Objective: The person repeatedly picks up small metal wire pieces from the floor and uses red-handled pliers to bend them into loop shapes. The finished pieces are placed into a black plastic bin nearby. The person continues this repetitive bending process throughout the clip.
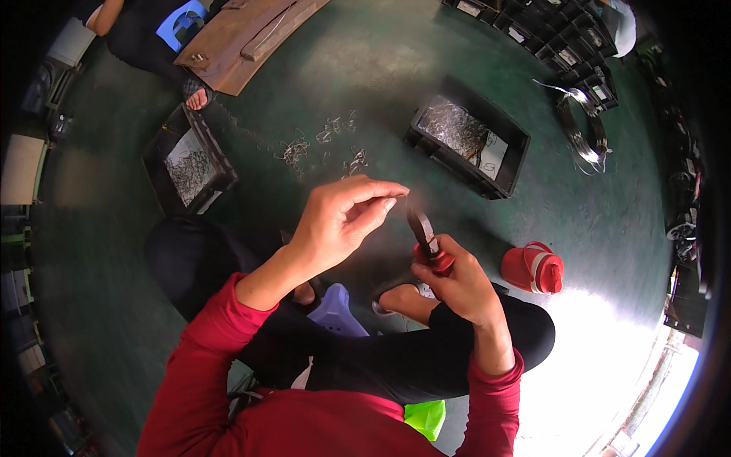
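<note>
My right hand (466, 286) is wrapped round the red handles of a pair of pliers (422, 230), whose dark jaws point up and away from me. Just left of the jaw tips, the thumb and forefinger of my left hand (333, 222) are pinched together. Whatever sits between those fingertips is too small to make out. Beyond my left hand, small bent wire pieces (292, 152) lie scattered in loose clusters on the green floor.
A black crate (487, 181) of shiny wire pieces stands ahead right, another crate (222, 180) ahead left. A red jug (525, 268) sits by my right knee. A wire coil (572, 129), stacked crates (560, 38), cardboard (244, 38) and another person's foot (196, 99) lie farther out.
</note>
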Demonstrator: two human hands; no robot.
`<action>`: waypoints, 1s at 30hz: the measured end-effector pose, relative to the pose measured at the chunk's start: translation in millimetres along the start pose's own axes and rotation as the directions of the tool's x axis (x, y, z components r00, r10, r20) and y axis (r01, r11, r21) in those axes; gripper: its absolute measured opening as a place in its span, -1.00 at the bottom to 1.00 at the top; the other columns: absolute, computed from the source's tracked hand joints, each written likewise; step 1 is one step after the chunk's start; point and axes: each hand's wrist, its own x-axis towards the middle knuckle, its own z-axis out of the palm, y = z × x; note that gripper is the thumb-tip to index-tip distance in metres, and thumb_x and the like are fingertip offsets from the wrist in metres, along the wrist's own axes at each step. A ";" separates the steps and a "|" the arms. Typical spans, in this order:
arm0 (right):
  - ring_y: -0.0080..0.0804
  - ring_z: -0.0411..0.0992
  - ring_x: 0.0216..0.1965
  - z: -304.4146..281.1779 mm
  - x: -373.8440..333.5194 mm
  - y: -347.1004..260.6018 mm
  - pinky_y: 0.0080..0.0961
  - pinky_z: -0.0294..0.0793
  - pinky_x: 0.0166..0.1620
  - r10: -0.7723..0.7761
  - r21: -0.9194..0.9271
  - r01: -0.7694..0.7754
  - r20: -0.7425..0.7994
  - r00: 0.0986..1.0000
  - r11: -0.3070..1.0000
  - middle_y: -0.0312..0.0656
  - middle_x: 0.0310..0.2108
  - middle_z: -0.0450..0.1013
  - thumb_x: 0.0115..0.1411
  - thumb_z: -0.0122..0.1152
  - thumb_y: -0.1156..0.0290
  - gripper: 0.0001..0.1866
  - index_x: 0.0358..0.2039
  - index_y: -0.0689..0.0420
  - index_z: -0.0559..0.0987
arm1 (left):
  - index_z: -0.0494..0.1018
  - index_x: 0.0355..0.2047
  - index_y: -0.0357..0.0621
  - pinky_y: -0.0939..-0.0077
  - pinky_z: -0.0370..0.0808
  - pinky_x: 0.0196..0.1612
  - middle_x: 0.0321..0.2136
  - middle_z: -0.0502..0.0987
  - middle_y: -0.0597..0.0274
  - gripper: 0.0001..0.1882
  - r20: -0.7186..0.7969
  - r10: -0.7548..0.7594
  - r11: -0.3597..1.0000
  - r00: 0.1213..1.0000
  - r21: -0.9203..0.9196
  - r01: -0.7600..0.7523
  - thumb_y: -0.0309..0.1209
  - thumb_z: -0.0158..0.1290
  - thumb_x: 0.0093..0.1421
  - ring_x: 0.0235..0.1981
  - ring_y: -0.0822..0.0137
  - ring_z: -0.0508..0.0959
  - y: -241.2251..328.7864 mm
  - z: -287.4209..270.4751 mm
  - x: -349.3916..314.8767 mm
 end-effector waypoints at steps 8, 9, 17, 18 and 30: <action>-0.68 0.34 -0.45 3.3 3.9 -10.3 -0.64 0.35 -0.39 0.022 -0.022 -0.021 0.056 0.998 1.000 -0.33 -0.45 0.42 0.17 0.28 0.45 -0.76 -0.18 0.23 0.49 | 0.60 -0.13 -0.22 0.68 0.26 -0.55 -0.52 0.43 0.37 -0.79 0.124 -0.198 0.968 0.972 -0.129 0.213 -0.56 0.02 0.28 -0.58 0.64 0.35 -1.7 -9.1 -0.3; -0.68 0.34 -0.45 3.4 4.0 -11.1 -0.64 0.35 -0.38 0.021 -0.026 -0.020 0.059 0.998 0.999 -0.33 -0.45 0.42 0.18 0.28 0.45 -0.76 -0.18 0.23 0.49 | 0.60 -0.13 -0.22 0.68 0.27 -0.55 -0.51 0.44 0.37 -0.79 0.139 -0.208 0.964 0.968 -0.141 0.228 -0.56 0.02 0.28 -0.59 0.64 0.35 -1.3 -9.9 0.0; -0.68 0.32 -0.44 1.6 -0.2 -13.8 -0.64 0.34 -0.37 0.029 -0.010 -0.028 0.099 0.995 1.000 -0.34 -0.45 0.42 0.18 0.28 0.46 -0.77 -0.18 0.23 0.49 | 0.60 -0.16 -0.24 0.69 0.24 -0.55 -0.58 0.42 0.38 -0.80 0.279 -0.358 0.857 0.891 -0.280 0.432 -0.52 0.01 0.28 -0.61 0.62 0.34 1.2 -15.3 3.5; -0.68 0.32 -0.44 1.6 -0.4 -13.4 -0.64 0.34 -0.37 0.028 -0.025 -0.026 0.091 0.995 0.999 -0.34 -0.45 0.42 0.18 0.28 0.46 -0.77 -0.18 0.23 0.49 | 0.60 -0.16 -0.25 0.69 0.24 -0.55 -0.59 0.42 0.38 -0.80 0.293 -0.371 0.841 0.881 -0.296 0.452 -0.52 0.01 0.29 -0.61 0.62 0.34 1.5 -15.5 3.6; -0.63 0.36 -0.42 3.1 -2.9 -14.7 -0.60 0.39 -0.31 -0.006 -0.108 0.010 0.040 0.999 0.994 -0.27 -0.47 0.46 0.17 0.29 0.45 -0.77 -0.22 0.27 0.49 | 0.58 -0.11 -0.20 0.70 0.24 -0.57 -0.58 0.42 0.38 -0.78 0.292 -0.359 0.862 0.887 -0.262 0.435 -0.49 -0.01 0.32 -0.63 0.65 0.32 2.6 -13.5 1.9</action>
